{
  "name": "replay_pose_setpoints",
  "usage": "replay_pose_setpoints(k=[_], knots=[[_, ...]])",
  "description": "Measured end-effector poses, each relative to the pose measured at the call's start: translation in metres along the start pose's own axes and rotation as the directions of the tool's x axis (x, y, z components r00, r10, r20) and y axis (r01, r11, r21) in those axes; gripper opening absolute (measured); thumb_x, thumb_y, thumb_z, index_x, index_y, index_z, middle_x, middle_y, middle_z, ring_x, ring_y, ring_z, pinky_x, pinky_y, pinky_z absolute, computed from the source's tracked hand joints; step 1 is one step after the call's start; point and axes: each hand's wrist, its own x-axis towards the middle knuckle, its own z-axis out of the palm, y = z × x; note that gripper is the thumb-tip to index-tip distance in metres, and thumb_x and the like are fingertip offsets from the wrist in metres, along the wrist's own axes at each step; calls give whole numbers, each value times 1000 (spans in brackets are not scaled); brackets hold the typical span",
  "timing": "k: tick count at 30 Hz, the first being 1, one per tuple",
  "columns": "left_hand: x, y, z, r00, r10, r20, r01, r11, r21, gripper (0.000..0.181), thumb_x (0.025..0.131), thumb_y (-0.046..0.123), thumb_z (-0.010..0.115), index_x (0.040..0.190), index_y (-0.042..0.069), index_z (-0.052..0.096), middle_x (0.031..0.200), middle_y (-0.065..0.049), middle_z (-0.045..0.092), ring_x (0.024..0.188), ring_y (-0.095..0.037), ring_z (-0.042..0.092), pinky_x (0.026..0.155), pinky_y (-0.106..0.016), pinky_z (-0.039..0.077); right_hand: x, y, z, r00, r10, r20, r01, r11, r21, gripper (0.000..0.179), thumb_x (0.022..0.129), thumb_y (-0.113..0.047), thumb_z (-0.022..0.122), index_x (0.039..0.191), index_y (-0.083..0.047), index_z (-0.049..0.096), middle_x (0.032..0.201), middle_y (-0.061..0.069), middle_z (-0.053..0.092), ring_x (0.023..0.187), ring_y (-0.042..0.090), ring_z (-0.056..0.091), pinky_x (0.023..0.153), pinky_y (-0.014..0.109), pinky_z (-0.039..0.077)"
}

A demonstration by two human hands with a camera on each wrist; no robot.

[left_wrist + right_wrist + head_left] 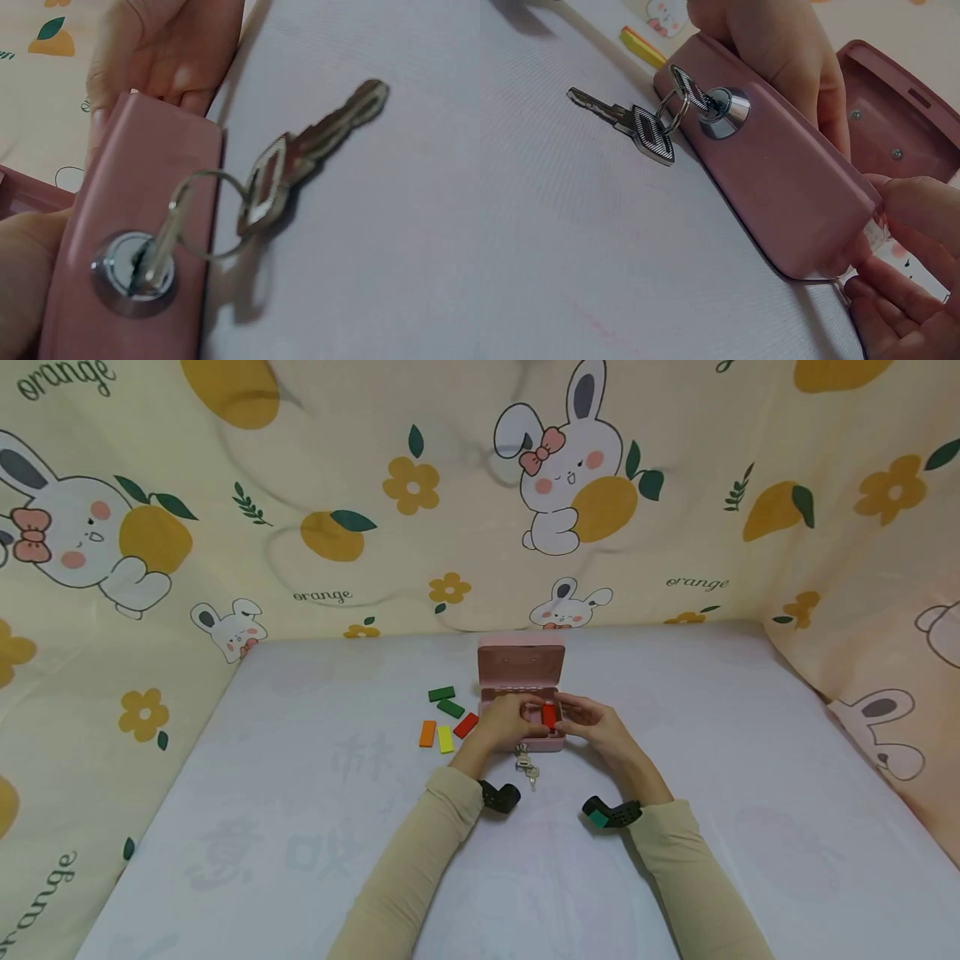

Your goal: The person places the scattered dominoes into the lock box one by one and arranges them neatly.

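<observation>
A small pink metal cash box (525,745) stands with its lid (521,667) raised. My left hand (506,720) reaches over the front wall into it, fingertips and thumb pinching a red block (549,716) near the right end. At the box's right wall is my right hand (600,724), its thumb and a finger over the rim; the right wrist view shows its other fingers (900,300) curled outside the wall. One key (690,88) sits in the round front lock (726,112); a second key (274,176) hangs from the ring. Most of the box's inside is hidden.
Left of the box lie loose blocks: two green ones (442,694), a red one (466,725), an orange one (427,733) and a yellow one (446,739). A white cloth (300,827) covers the table. Patterned curtains (450,527) rise behind and at both sides.
</observation>
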Motion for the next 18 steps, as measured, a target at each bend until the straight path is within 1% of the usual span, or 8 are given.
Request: replay_pose_setpoints(k=[2,3,6,8,11,14,18], knots=[[0,1,1,1000,-9,-1,9,1000,14,50,85,30,74,130,17,60,100,-5,63,87,-18,50,74,-27,39,0,0,0,1000,0,2,0,1000,17,58,91,-3,61,143,4,39,150,25,38,142,39,33,118,49,26],[0,1,2,1000,-14,-2,14,1000,23,50,85,31,73,131,17,60,105,-6,64,89,-18,51,77,-28,41,0,0,-1,1000,2,2,-2,1000,23,58,91,-4,62,143,4,39,150,26,37,142,40,33,118,51,24],[1,2,3,1000,-29,-4,29,999,42,50,85,32,73,132,18,59,123,-5,65,101,-20,55,91,-33,46,0,1,-1,1000,13,-2,-13,999,42,58,91,-4,62,143,5,39,150,25,38,142,39,33,119,51,22],[1,2,4,999,-38,-3,38,998,58,51,86,33,72,133,19,58,128,-5,63,107,-22,56,97,-37,46,0,1,-1,1000,20,-6,-20,998,51,58,91,-4,63,143,5,39,150,25,38,142,39,32,119,50,22],[2,2,6,998,-53,-13,54,995,86,52,85,34,72,133,20,58,132,-4,62,111,-22,57,101,-39,46,0,1,-1,1000,24,-5,-24,999,48,58,91,-5,63,143,4,40,151,23,38,143,36,34,119,45,25],[3,3,7,998,-64,-19,66,992,107,53,85,35,72,133,21,58,132,-4,62,113,-23,58,101,-39,47,0,1,-2,1000,27,-2,-27,999,44,58,91,-6,63,143,3,40,151,22,39,142,29,38,118,38,29],[2,4,7,997,-71,-22,73,991,110,53,85,36,73,134,21,58,132,-4,62,112,-22,58,101,-40,47,0,1,-1,1000,24,0,-24,999,48,58,91,-5,63,143,3,40,151,22,39,142,32,37,117,36,31]])
